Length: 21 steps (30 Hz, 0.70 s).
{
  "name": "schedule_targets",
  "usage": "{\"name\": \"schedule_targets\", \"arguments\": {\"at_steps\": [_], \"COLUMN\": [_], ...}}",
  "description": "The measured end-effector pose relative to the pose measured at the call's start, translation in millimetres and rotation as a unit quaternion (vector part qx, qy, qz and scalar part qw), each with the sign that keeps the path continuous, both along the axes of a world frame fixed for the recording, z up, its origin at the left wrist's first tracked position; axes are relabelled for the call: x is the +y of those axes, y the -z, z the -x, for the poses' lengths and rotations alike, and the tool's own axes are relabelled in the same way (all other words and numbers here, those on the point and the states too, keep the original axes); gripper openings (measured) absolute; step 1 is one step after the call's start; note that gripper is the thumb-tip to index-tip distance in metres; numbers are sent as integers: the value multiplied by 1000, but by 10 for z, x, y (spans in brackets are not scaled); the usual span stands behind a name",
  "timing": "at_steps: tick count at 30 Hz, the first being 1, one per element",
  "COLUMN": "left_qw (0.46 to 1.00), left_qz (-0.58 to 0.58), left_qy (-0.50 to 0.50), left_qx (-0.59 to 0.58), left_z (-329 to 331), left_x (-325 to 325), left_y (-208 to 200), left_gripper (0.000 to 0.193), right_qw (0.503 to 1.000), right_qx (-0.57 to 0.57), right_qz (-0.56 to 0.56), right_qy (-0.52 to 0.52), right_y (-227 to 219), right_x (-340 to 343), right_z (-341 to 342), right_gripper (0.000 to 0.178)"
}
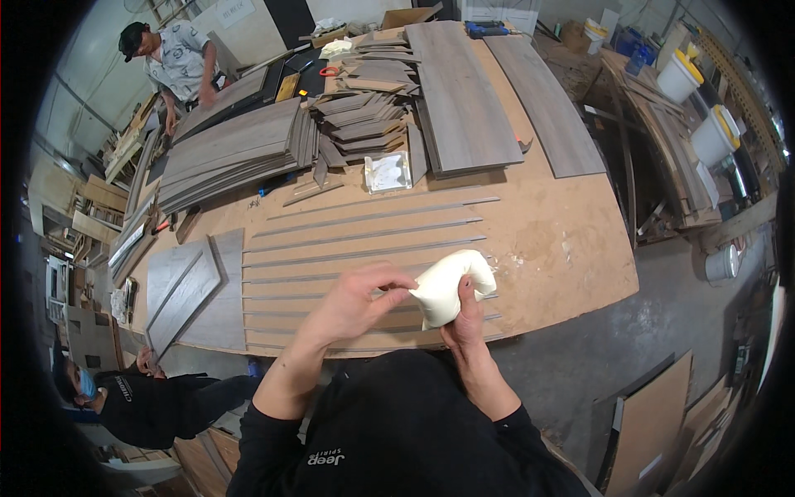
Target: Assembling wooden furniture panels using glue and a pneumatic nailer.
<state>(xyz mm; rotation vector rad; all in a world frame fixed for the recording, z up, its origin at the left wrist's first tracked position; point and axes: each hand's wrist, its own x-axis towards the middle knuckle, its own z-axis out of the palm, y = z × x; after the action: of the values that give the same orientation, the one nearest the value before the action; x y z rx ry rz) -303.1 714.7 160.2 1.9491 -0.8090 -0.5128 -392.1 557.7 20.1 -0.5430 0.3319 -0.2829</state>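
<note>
Cream-white and soft-looking, a bent pouch [447,286], possibly a bag of glue, is held up between both hands over the near edge of the desk [563,248]. The right hand [465,319] wraps its lower end from beneath, fingers clenched around it. The left hand [358,300] pinches the pouch's left side with its fingertips. Thin grey strips [364,236] lie in parallel rows on the desk just beyond. Stacked grey planks [240,149] sit farther back.
</note>
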Motion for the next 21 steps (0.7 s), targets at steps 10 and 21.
{"name": "schedule_targets", "arguments": {"at_steps": [10,21], "left_qw": [998,987], "left_qz": [-14,-17], "left_qy": [26,-95], "left_qx": [-53,-128], "left_z": [-71,84], "left_x": [80,56], "left_y": [-177,-207], "left_gripper": [6,14], "right_qw": [999,999], "right_qx": [11,-8], "right_qz": [-21,52], "right_qy": [-24,16], "right_y": [122,55], "right_x": [45,-4], "right_z": [-11,-20], "right_gripper": [59,63]}}
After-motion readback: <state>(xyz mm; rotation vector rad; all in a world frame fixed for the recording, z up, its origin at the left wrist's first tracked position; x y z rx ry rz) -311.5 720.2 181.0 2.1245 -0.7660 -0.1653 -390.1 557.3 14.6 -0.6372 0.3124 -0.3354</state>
